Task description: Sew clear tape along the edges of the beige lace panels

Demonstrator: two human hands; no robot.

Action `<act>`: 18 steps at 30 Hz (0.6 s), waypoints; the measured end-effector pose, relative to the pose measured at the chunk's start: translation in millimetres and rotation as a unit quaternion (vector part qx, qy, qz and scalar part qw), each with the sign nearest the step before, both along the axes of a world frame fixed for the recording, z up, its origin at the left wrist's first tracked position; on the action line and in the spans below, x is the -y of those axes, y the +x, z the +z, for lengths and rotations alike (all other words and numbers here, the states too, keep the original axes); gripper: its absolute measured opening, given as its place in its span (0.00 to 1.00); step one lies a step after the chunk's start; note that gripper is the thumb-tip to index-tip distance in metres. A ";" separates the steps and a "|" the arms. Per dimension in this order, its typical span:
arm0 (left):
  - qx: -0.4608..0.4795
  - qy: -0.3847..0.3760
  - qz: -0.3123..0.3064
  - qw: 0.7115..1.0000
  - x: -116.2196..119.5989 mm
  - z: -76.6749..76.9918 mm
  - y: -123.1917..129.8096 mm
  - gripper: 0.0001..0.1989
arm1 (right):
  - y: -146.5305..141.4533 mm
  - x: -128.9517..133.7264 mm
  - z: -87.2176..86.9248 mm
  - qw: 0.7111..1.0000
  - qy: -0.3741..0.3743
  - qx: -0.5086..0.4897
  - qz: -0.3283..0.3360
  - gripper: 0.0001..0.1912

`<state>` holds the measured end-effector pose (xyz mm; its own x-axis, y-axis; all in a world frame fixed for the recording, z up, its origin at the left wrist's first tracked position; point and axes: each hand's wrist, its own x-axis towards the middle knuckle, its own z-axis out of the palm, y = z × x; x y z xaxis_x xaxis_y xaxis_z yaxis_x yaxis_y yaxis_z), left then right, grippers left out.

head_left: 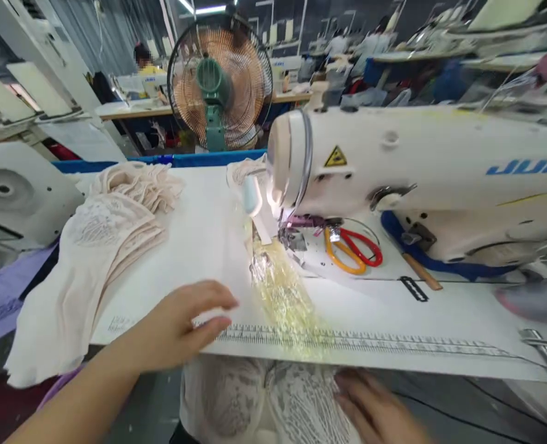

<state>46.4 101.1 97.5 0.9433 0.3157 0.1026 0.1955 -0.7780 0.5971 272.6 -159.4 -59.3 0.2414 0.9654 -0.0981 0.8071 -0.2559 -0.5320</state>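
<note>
My left hand (192,320) hovers over the front of the white sewing table, thumb and fingers apart, with nothing between them. Below the table edge lies a pale beige bra (236,394) with lace cups. My right hand (375,404), blurred, is at the bra's right cup; whether its fingers grip the edge is unclear. A strip of shiny, yellowish clear film (285,290) runs from beside the needle area to the table's front edge. The white sewing machine (356,154) stands behind it, its lamp lit.
Stacked beige bra pieces (102,240) lie at left. Scissors (354,250) with red and orange handles rest by the machine bed, near a black blade (413,288) and a wooden-handled tool (422,271). A ruler strip (375,342) follows the front edge. Behind stands a fan (220,83); people sit farther back.
</note>
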 end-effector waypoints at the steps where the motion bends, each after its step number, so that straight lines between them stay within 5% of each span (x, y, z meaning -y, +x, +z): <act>1: -0.031 -0.056 -0.031 0.997 14.4 -0.8 -14.5 0.10 | -0.5 2.8 -2.2 1.000 0.004 -0.015 -0.006 0.15; 4: -0.149 -0.136 -0.127 0.971 56.6 -24.3 -48.6 0.07 | -0.4 9.6 -1.8 0.999 -0.001 -0.044 -0.005 0.14; 6: -0.201 -0.090 -0.054 0.974 82.2 -54.7 -62.3 0.09 | -0.1 10.6 1.6 0.999 -0.014 -0.045 -0.019 0.13; 8: -0.237 -0.023 0.079 0.968 104.0 -88.9 -69.7 0.22 | -1.3 7.7 4.9 0.999 -0.023 -0.037 -0.032 0.19; 9: -0.242 -0.012 0.098 0.965 113.2 -105.3 -72.1 0.31 | -2.8 5.2 6.4 0.999 -0.030 -0.030 -0.032 0.21; 12: -0.225 0.026 0.084 0.970 134.7 -146.1 -79.8 0.50 | -9.7 -2.0 11.7 0.999 -0.036 -0.002 -0.009 0.14; 18: -0.138 0.154 0.095 0.974 149.9 -189.2 -103.6 0.57 | -27.7 9.4 37.5 0.999 0.027 -0.044 -0.002 0.16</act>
